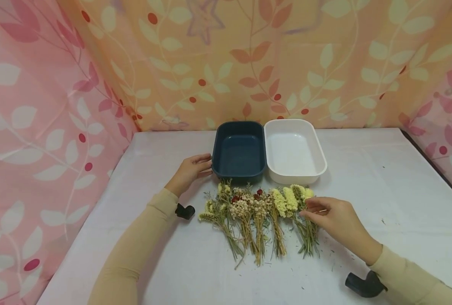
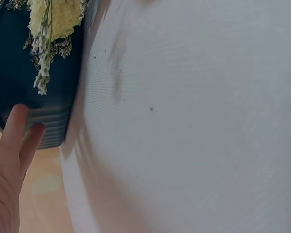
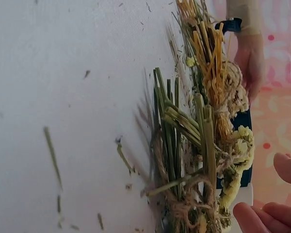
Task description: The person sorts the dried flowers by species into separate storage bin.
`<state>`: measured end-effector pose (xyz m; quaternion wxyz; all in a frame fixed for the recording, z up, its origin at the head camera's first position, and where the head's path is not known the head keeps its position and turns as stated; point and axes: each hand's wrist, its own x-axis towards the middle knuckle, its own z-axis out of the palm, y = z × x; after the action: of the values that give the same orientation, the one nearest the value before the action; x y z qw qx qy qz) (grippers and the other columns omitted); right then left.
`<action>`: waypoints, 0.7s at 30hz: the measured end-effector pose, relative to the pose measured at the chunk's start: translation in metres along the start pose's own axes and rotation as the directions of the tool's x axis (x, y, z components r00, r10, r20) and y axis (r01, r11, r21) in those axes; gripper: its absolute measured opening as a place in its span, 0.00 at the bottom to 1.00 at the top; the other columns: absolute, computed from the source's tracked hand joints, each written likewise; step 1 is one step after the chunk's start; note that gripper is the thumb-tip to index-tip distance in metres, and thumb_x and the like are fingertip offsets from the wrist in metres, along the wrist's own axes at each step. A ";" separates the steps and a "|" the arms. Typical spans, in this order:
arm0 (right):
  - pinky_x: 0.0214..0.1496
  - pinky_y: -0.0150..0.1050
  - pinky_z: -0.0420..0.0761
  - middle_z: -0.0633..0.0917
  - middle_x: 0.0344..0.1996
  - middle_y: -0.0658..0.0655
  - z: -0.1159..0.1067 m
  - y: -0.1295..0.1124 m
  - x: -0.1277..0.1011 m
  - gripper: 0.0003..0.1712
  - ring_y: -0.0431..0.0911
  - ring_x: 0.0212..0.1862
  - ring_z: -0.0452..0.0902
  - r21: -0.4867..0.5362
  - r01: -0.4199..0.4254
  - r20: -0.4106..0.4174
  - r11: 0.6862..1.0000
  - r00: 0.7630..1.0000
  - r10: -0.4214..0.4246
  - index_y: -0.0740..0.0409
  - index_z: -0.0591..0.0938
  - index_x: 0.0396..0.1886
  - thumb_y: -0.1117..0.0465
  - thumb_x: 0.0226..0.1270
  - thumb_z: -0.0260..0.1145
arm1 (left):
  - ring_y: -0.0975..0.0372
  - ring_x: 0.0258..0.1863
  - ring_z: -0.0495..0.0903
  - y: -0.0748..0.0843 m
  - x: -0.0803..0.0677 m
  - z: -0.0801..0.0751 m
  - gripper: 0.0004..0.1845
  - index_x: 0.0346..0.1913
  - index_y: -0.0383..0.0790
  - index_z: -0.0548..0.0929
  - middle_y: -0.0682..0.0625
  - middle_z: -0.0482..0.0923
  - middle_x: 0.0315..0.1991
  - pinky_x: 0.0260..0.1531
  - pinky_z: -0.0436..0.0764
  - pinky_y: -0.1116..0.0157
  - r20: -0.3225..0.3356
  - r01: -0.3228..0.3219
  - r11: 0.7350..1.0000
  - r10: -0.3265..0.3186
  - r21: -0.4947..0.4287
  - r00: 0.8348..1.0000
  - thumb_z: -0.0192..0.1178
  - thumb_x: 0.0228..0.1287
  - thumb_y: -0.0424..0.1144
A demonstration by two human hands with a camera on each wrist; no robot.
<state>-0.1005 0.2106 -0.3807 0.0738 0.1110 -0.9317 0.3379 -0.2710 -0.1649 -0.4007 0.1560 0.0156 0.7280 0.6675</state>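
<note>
- Right hand (image 1: pixel 334 218): fingers (image 1: pixel 312 209) loosely curled, tips resting on the yellow head of the rightmost dried-flower bundle with green stems (image 1: pixel 304 220); whether already pinching it cannot be told from the head view.
- Right wrist view: fingertips (image 3: pixel 262 216) parted, just beside the twine-tied stems (image 3: pixel 182 160), nothing clasped there.
- Bundle long axis: head toward the trays, stem ends toward the person; fingers at the head end, arriving from the right.
- Remaining dried bouquets (image 1: pixel 249 216): set in a row to the left, side by side, stems roughly parallel, on the white table cover (image 1: pixel 382 190).
- Left hand (image 1: pixel 189 171): fingers (image 2: pixel 19 133) straight, pressing the outer left wall of the dark blue rectangular plastic tray (image 1: pixel 239 150); no wrap around the rim.
- White rectangular plastic tray (image 1: pixel 294 148): touching the blue tray's right side, directly behind the bundle.
- Nearer hand to the bundle: right; left well apart from it.
</note>
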 end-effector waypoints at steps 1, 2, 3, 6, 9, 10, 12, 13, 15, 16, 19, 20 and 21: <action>0.33 0.30 0.86 0.91 0.37 0.58 0.000 0.000 0.000 0.20 0.46 0.34 0.88 0.004 -0.012 0.013 1.000 1.000 0.012 0.64 0.88 0.44 0.54 0.58 0.77 | 0.48 0.68 0.73 0.000 0.000 0.000 0.30 0.75 0.33 0.62 0.39 0.65 0.73 0.60 0.82 0.61 0.002 0.001 1.000 -0.001 -0.006 1.000 0.55 0.76 0.35; 0.33 0.29 0.86 0.91 0.37 0.57 0.001 -0.001 0.000 0.20 0.45 0.34 0.87 0.006 -0.023 0.025 1.000 0.999 0.023 0.63 0.88 0.44 0.53 0.58 0.76 | 0.48 0.68 0.73 0.000 0.000 0.000 0.30 0.75 0.33 0.62 0.39 0.66 0.73 0.60 0.83 0.61 0.003 0.003 1.000 -0.003 -0.008 1.000 0.55 0.75 0.35; 0.33 0.29 0.85 0.91 0.36 0.56 0.001 -0.001 0.000 0.20 0.45 0.35 0.87 0.011 -0.037 0.036 0.999 0.999 0.036 0.63 0.88 0.44 0.53 0.58 0.77 | 0.48 0.68 0.73 0.001 0.000 0.001 0.29 0.75 0.34 0.62 0.39 0.66 0.73 0.59 0.83 0.61 0.003 0.007 1.000 -0.007 -0.010 1.000 0.55 0.75 0.35; 0.33 0.28 0.84 0.90 0.35 0.54 0.004 -0.001 0.001 0.22 0.44 0.36 0.86 0.022 -0.074 0.068 0.997 0.995 0.072 0.62 0.89 0.44 0.50 0.58 0.77 | 0.49 0.66 0.75 0.001 0.001 0.002 0.28 0.74 0.35 0.65 0.39 0.69 0.71 0.59 0.83 0.61 0.001 0.018 1.000 -0.018 -0.015 1.000 0.56 0.75 0.34; 0.33 0.28 0.83 0.90 0.34 0.52 0.006 0.000 0.001 0.24 0.43 0.36 0.85 0.026 -0.104 0.102 0.994 0.990 0.101 0.62 0.88 0.44 0.48 0.58 0.76 | 0.53 0.62 0.79 0.001 0.001 0.003 0.28 0.74 0.36 0.66 0.39 0.70 0.70 0.60 0.82 0.61 0.003 0.027 1.000 -0.027 -0.001 1.000 0.56 0.75 0.35; 0.33 0.28 0.83 0.90 0.34 0.52 0.007 0.000 0.001 0.25 0.42 0.36 0.85 0.026 -0.114 0.113 0.993 0.987 0.110 0.62 0.88 0.45 0.47 0.58 0.76 | 0.55 0.60 0.81 0.000 0.001 0.003 0.28 0.74 0.36 0.66 0.40 0.71 0.70 0.60 0.82 0.61 0.004 0.030 1.000 -0.030 0.001 1.000 0.56 0.75 0.35; 0.33 0.28 0.82 0.90 0.34 0.52 0.008 0.000 0.001 0.26 0.42 0.36 0.85 0.024 -0.138 0.141 0.990 0.981 0.133 0.62 0.88 0.45 0.45 0.58 0.76 | 0.61 0.55 0.84 0.000 0.001 0.003 0.28 0.74 0.37 0.66 0.40 0.71 0.70 0.60 0.82 0.61 0.008 0.032 0.999 -0.032 0.007 0.999 0.56 0.75 0.35; 0.34 0.28 0.83 0.90 0.34 0.53 0.009 0.000 0.001 0.26 0.42 0.36 0.86 0.027 -0.146 0.151 0.989 0.979 0.140 0.63 0.88 0.45 0.45 0.58 0.75 | 0.64 0.52 0.85 -0.001 0.001 0.003 0.28 0.74 0.37 0.66 0.40 0.71 0.70 0.59 0.82 0.62 0.008 0.033 0.999 -0.033 0.006 0.999 0.56 0.75 0.35; 0.34 0.29 0.84 0.91 0.35 0.53 0.010 -0.001 0.002 0.27 0.42 0.36 0.86 0.029 -0.162 0.164 0.986 0.974 0.156 0.63 0.88 0.46 0.45 0.58 0.75 | 0.68 0.48 0.85 -0.001 0.001 0.003 0.28 0.74 0.37 0.66 0.40 0.71 0.70 0.58 0.83 0.64 0.008 0.034 0.999 -0.034 -0.006 0.999 0.56 0.75 0.35; 0.34 0.29 0.84 0.91 0.35 0.53 0.010 -0.001 0.002 0.27 0.42 0.36 0.86 0.031 -0.165 0.168 0.986 0.973 0.157 0.63 0.88 0.46 0.45 0.58 0.76 | 0.69 0.47 0.85 -0.001 0.002 0.003 0.28 0.74 0.37 0.65 0.40 0.70 0.70 0.57 0.83 0.65 0.008 0.033 0.999 -0.033 -0.013 0.999 0.56 0.75 0.35; 0.35 0.31 0.85 0.91 0.34 0.54 0.011 -0.002 0.003 0.28 0.42 0.35 0.87 0.036 -0.176 0.174 0.984 0.970 0.168 0.65 0.87 0.46 0.46 0.57 0.76 | 0.68 0.48 0.85 -0.001 0.002 0.003 0.28 0.75 0.37 0.64 0.39 0.69 0.71 0.55 0.84 0.67 0.011 0.026 0.999 -0.026 -0.029 1.000 0.55 0.75 0.34; 0.35 0.31 0.85 0.91 0.34 0.54 0.011 -0.002 0.004 0.28 0.42 0.35 0.87 0.037 -0.182 0.177 0.983 0.969 0.173 0.65 0.87 0.46 0.46 0.57 0.76 | 0.67 0.49 0.85 -0.001 0.002 0.003 0.28 0.75 0.37 0.64 0.39 0.69 0.72 0.55 0.84 0.68 0.010 0.025 0.999 -0.024 -0.031 1.000 0.55 0.75 0.34; 0.35 0.32 0.86 0.91 0.34 0.54 0.012 -0.002 0.004 0.28 0.42 0.35 0.87 0.037 -0.187 0.181 0.982 0.967 0.177 0.65 0.87 0.46 0.46 0.57 0.76 | 0.66 0.50 0.85 -0.002 0.002 0.003 0.28 0.75 0.37 0.64 0.39 0.68 0.72 0.54 0.85 0.68 0.011 0.023 0.999 -0.022 -0.029 1.000 0.55 0.75 0.34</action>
<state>-0.1046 0.2008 -0.3873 -0.0433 0.0565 -0.9315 0.3568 -0.2722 -0.1616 -0.4029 0.1676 0.0087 0.7175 0.6760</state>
